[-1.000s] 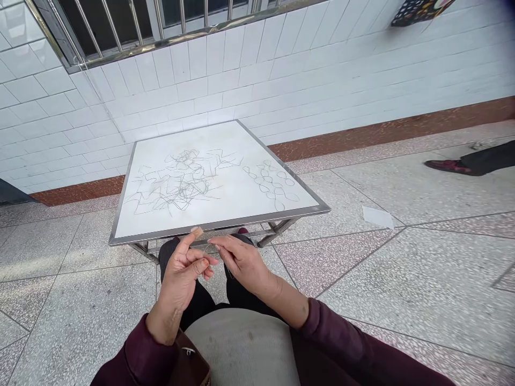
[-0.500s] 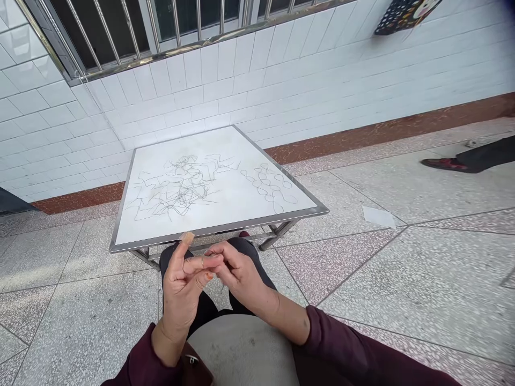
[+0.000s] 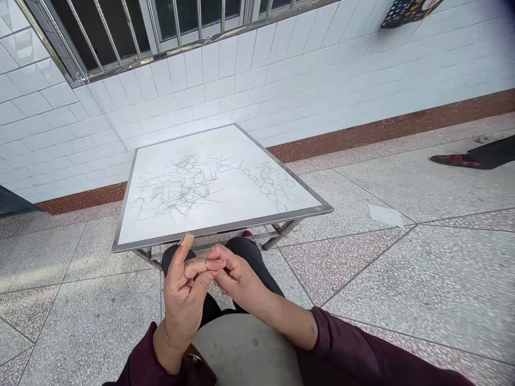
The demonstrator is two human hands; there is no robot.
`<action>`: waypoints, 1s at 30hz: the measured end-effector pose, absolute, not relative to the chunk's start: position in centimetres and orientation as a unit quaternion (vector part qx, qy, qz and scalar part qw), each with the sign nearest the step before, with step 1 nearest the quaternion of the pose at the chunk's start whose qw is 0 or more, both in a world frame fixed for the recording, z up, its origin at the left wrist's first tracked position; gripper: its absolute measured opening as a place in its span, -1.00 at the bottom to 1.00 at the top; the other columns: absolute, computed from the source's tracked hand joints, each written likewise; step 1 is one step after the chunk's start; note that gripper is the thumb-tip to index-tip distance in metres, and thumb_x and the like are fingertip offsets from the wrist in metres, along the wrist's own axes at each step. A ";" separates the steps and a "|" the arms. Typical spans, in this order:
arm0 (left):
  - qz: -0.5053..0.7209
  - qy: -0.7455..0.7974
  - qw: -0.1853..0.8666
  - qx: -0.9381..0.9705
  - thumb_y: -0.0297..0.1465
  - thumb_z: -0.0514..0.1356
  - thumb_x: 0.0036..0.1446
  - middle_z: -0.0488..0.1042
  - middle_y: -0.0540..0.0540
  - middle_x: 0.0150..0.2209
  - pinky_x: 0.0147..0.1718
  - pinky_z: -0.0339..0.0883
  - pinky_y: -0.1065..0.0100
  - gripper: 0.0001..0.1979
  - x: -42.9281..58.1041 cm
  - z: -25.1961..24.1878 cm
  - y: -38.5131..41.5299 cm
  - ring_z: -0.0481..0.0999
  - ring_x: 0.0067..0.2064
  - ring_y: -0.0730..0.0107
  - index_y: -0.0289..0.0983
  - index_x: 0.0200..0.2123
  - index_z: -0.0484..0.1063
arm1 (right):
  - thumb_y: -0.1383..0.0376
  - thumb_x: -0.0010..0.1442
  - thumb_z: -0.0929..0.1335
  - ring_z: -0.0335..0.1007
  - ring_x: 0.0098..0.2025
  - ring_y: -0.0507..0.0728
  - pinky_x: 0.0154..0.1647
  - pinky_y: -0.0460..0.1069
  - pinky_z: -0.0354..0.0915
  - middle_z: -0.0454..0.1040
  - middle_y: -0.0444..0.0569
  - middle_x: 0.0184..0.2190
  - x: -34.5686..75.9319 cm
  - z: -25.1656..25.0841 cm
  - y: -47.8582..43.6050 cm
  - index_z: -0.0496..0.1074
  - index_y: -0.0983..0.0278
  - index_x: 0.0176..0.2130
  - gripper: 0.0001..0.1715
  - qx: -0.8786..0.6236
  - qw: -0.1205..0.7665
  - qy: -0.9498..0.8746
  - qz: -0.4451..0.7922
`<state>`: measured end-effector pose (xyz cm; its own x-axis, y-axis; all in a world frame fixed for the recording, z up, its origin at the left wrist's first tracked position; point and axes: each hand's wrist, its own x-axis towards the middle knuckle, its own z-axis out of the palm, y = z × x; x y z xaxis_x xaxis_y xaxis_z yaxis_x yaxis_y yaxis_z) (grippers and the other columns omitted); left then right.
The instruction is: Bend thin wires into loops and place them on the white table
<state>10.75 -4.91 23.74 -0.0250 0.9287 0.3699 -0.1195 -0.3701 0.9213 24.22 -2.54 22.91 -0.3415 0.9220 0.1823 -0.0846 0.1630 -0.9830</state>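
Note:
My left hand [image 3: 183, 295] and my right hand [image 3: 241, 281] meet above my lap, in front of the table's near edge. Between their fingertips is a thin wire [image 3: 219, 288], its loose end hanging below the fingers; most of it is hidden. A thin band, wire or ring, circles a left finger. Both hands pinch closed, with the left forefinger raised and its tip wrapped in tape. On the white table [image 3: 241, 140] lies a tangle of bent thin wires [image 3: 187, 193]. Several wires shaped into loops [image 3: 267, 182] are spread at its right.
A tiled wall [image 3: 201, 80] with a barred window stands behind the table. Another person's shoe [image 3: 454, 160] is on the floor at right, near a white paper [image 3: 385, 215]. A patterned bag [image 3: 406, 13] hangs at upper right.
The fingers have shifted slightly around the wire, and its hanging end shows at a different angle. The whole view has moved a little; the wires on the table look unchanged.

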 end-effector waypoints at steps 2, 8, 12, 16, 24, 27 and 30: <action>0.601 0.359 0.413 0.583 -0.46 0.26 0.23 0.67 -0.04 -0.24 0.23 0.24 -0.04 -0.35 10.6 23.7 -4.9 0.57 0.06 0.16 -0.11 0.34 0.14 | 0.24 0.28 0.26 0.01 -0.64 -0.06 -0.62 -0.12 0.06 0.18 -0.27 -0.58 24.3 22.7 -2.4 0.21 0.20 -0.33 -0.86 -0.331 0.456 -0.600 0.568; 0.535 0.371 0.258 0.714 -0.56 0.15 0.28 0.63 -0.05 -0.05 0.18 0.35 0.12 -0.32 10.4 23.8 -4.3 0.53 0.12 0.26 -0.03 0.37 0.04 | 0.20 0.27 0.29 0.08 -0.59 -0.03 -0.55 -0.10 0.12 0.19 -0.26 -0.59 24.2 21.6 -2.1 0.24 0.21 -0.35 -0.82 -0.337 0.445 -0.605 0.568; 0.514 0.395 0.100 0.755 -0.60 0.13 0.27 0.59 -0.07 0.02 0.03 0.45 0.19 -0.31 10.5 23.7 -3.9 0.56 0.08 0.27 -0.02 0.37 0.05 | 0.14 0.29 0.31 0.18 -0.54 -0.01 -0.50 -0.08 0.22 0.27 -0.23 -0.52 23.9 21.2 -2.2 0.28 0.20 -0.15 -0.80 -0.344 0.450 -0.578 0.587; 0.500 0.439 0.034 0.746 -0.59 0.16 0.26 0.65 -0.03 -0.11 -0.09 0.48 0.19 -0.33 10.6 23.7 -3.5 0.63 -0.08 0.29 -0.06 0.35 0.08 | 0.02 0.32 0.30 0.18 -0.55 -0.03 -0.52 -0.09 0.22 0.25 -0.25 -0.51 23.7 21.1 -2.3 0.23 0.19 -0.15 -0.69 -0.327 0.444 -0.562 0.617; 0.499 0.453 -0.001 0.739 -0.55 0.24 0.21 0.65 -0.02 -0.20 -0.25 0.50 0.26 -0.44 10.8 23.6 -2.8 0.56 -0.29 0.36 -0.12 0.25 0.29 | -0.10 0.31 0.26 0.14 -0.56 -0.04 -0.52 -0.08 0.19 0.23 -0.24 -0.52 23.6 20.8 -2.3 0.28 0.22 -0.18 -0.56 -0.329 0.418 -0.564 0.632; 0.497 0.471 0.031 0.728 -0.52 0.24 0.21 0.64 0.00 -0.25 -0.19 0.49 0.23 -0.46 10.7 23.6 -2.7 0.55 -0.26 0.33 -0.11 0.23 0.31 | -0.07 0.31 0.27 0.19 -0.54 -0.03 -0.50 -0.07 0.22 0.28 -0.23 -0.50 23.8 21.2 -2.3 0.23 0.21 -0.18 -0.59 -0.308 0.400 -0.572 0.646; 0.502 0.472 0.040 0.724 -0.51 0.22 0.23 0.63 0.02 -0.29 -0.17 0.49 0.23 -0.46 10.4 23.5 -2.6 0.55 -0.24 0.33 -0.10 0.25 0.28 | -0.06 0.34 0.25 0.21 -0.53 -0.02 -0.48 -0.07 0.22 0.30 -0.23 -0.50 24.2 21.9 -2.4 0.19 0.21 -0.16 -0.61 -0.287 0.387 -0.560 0.674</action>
<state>10.44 -2.64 23.46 0.0505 0.7231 0.6889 0.6418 -0.5520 0.5323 24.24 -2.38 21.86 -0.5359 0.8430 0.0468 -0.1994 -0.0726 -0.9772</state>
